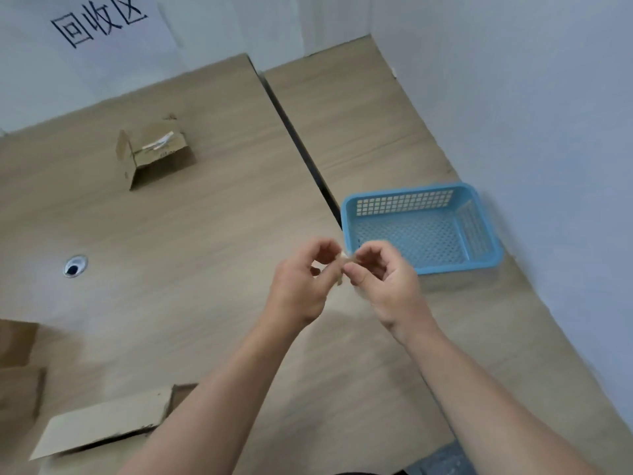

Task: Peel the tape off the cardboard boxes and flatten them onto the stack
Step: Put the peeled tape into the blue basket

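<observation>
My left hand (303, 286) and my right hand (383, 279) meet above the table's middle, both pinching a small crumpled piece of tape (344, 260) between their fingertips. A small cardboard box (154, 156) with an open side flap and tape scraps on top stands on the table at the back left, well away from my hands. A flattened piece of cardboard (102, 426) lies near the front left edge, partly under my left forearm. More cardboard (17, 365) shows at the far left edge.
A blue plastic mesh basket (486, 234) stands just beyond my right hand on the right-hand wooden table (359, 125). A dark gap divides the two tabletops. A round cable hole (75, 265) sits at the left. A wall sign with black characters (99, 22) hangs behind.
</observation>
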